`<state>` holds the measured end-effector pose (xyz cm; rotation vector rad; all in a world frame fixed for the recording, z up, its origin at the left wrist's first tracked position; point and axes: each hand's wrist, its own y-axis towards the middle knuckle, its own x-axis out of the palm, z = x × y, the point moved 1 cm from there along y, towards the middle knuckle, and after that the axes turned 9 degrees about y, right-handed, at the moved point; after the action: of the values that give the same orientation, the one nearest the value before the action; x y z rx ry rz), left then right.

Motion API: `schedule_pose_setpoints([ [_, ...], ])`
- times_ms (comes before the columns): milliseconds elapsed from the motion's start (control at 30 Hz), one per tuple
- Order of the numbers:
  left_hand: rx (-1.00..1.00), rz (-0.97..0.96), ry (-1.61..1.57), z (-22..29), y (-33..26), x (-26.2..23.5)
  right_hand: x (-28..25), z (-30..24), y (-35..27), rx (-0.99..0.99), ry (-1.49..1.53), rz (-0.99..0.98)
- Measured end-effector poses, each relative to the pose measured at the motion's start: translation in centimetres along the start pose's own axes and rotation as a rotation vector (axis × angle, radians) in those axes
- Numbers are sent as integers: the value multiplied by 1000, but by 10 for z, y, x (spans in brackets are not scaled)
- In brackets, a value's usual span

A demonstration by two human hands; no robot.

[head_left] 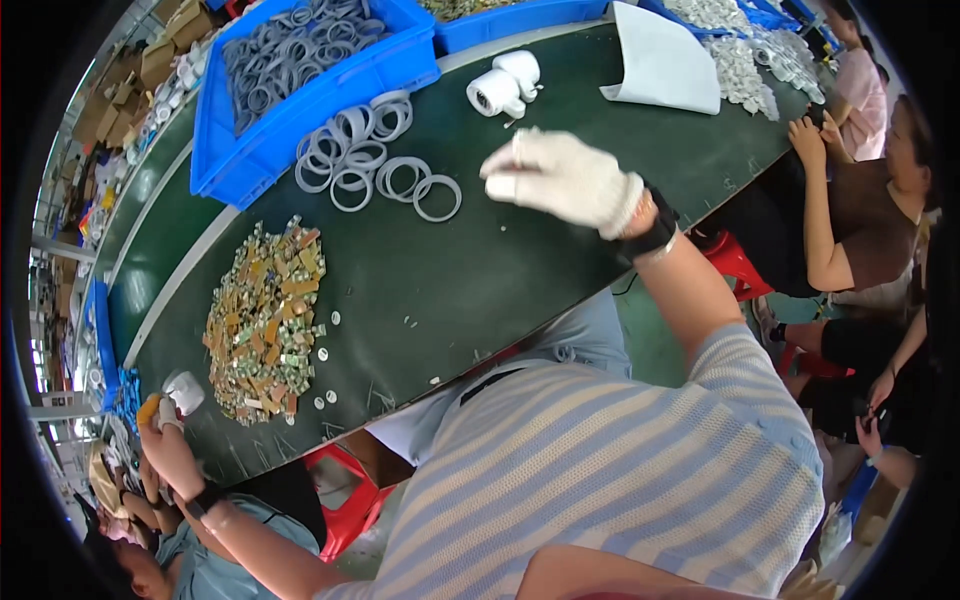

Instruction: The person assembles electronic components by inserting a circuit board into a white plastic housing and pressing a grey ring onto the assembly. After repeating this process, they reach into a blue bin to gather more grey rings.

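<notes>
White cotton covers the right hand [560,180], raised at upper centre over the green table [480,290] with fingers loosely curled; whether it holds anything I cannot tell. Grey rings [370,160] lie loose just left of it, below the full blue bin [310,80]. Much looks unsorted, judging by the brass scrap heap [265,320] at lower left; the left hand is out of sight.

My right hand [565,180], in a white glove, hovers over the dark green table [480,270] with its fingers curled; I cannot tell whether it holds anything. Just left of it lie loose grey rings [370,160], and just beyond it stand two white tape rolls [505,85]. Farther left sits a blue crate [300,90] of rings, and nearer me than that, a heap of small brass-coloured parts [265,320].
</notes>
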<state>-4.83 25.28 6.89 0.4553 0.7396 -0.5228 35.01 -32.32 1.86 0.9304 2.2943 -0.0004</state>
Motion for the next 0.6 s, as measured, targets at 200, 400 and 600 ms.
schedule_pose_setpoints([
  [200, 92, -40, 211, -1, 3, 55, -36, 33, 72, 268, -450, 325],
  [400, 162, -304, -204, 157, -119, 144, -7, 60, 92, 213, -696, 305],
  [600, 112, -671, -729, 220, -189, 217, 44, 2, 33, 123, 515, 397],
])
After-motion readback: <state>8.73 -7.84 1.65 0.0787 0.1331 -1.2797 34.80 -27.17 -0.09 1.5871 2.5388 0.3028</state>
